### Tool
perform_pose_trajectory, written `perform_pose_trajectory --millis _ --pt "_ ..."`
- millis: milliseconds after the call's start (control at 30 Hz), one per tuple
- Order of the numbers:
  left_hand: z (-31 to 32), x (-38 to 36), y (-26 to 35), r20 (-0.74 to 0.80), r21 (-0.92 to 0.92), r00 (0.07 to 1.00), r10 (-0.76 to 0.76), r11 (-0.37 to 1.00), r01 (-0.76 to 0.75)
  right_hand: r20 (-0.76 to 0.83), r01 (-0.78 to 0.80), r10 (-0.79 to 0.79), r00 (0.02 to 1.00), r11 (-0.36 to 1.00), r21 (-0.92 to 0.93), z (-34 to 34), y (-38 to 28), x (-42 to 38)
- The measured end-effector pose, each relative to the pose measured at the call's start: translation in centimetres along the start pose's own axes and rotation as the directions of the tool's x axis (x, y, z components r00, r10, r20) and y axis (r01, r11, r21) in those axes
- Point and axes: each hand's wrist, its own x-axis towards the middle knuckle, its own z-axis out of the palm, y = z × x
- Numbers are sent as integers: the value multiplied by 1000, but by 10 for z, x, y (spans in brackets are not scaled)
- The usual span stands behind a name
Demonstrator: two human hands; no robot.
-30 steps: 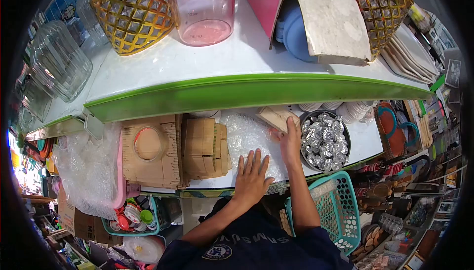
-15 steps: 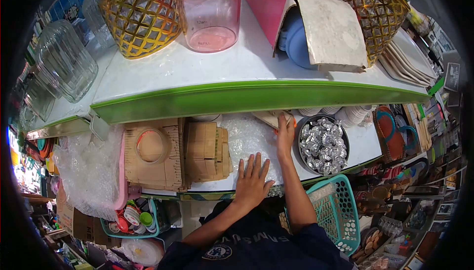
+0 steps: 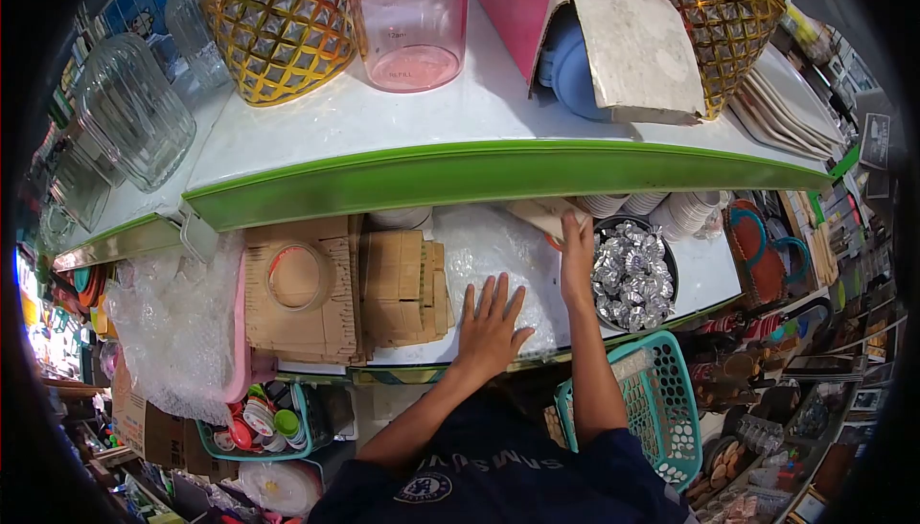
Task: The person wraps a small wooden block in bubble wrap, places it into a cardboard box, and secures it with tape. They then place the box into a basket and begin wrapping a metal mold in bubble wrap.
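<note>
My left hand (image 3: 487, 334) lies flat with fingers spread on a sheet of clear bubble wrap (image 3: 489, 246) on the lower white shelf. Farther in, my right hand (image 3: 575, 256) is closed beside a beige flat piece (image 3: 535, 217), partly under the upper shelf. A bit of orange shows at its fingers; what it grips is mostly hidden. Just right of that hand, a dark round pan (image 3: 674, 284) holds many crinkled silver foil cups (image 3: 632, 275). Folded cardboard (image 3: 398, 284) is stacked to the left of the bubble wrap.
Overhead juts the upper shelf's green edge (image 3: 508, 171), bearing gold baskets (image 3: 278, 35) and a clear pink-based jug (image 3: 417, 54). A tape roll (image 3: 295, 278) rests on more cardboard at left. Below right stands a teal basket (image 3: 685, 399); stacked white cups (image 3: 685, 215) sit behind the pan.
My right hand has shifted slightly to the right, now overlapping the pan's left edge. The left hand stays flat on the bubble wrap. The view has moved a little.
</note>
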Motion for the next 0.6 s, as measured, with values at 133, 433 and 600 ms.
perform_pose_trajectory --millis 133,433,600 --pt "-2 25 -12 41 2 998 48 999 -48 207 -241 189 960 935 262 -18 -34 -39" --pt "-7 12 -3 -11 54 995 98 994 -97 215 -413 354 910 821 394 -30 -1 -76" --pt "-42 -44 9 29 98 984 175 979 -177 228 -419 358 906 834 358 -31 1 -77"
